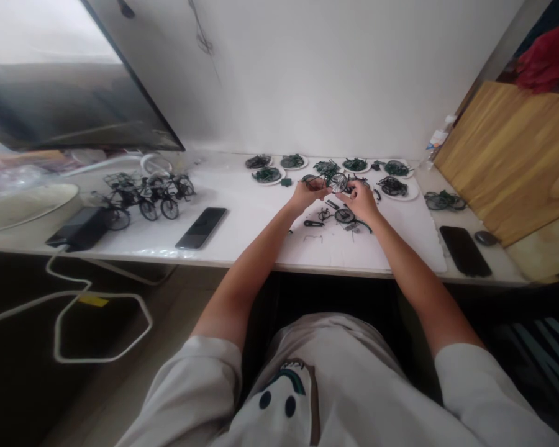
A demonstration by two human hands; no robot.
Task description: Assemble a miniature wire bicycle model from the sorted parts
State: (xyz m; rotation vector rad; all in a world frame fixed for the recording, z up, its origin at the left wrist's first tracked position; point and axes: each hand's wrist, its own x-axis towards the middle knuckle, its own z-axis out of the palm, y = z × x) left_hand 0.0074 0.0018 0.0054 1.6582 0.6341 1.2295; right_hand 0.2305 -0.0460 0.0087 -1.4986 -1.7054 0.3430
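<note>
My left hand [304, 197] and my right hand [362, 200] meet over the white table [242, 223], both closed on a small dark model bicycle [328, 180] held just above the surface. The left fingers pinch its frame on the left side; the right fingers grip near the spoked wheel [338, 182]. Loose parts lie under my hands: a wheel [344, 215], a smaller wheel piece [325, 215], a black tool-like piece [313, 223] and a thin wire bracket [313, 236].
Several white plates of dark green parts [267, 176] line the back of the table. Finished model bicycles [144, 194] stand at the left beside a black adapter [79, 228]. Phones lie at left [201, 228] and right [464, 250]. A wooden board [512, 155] leans right.
</note>
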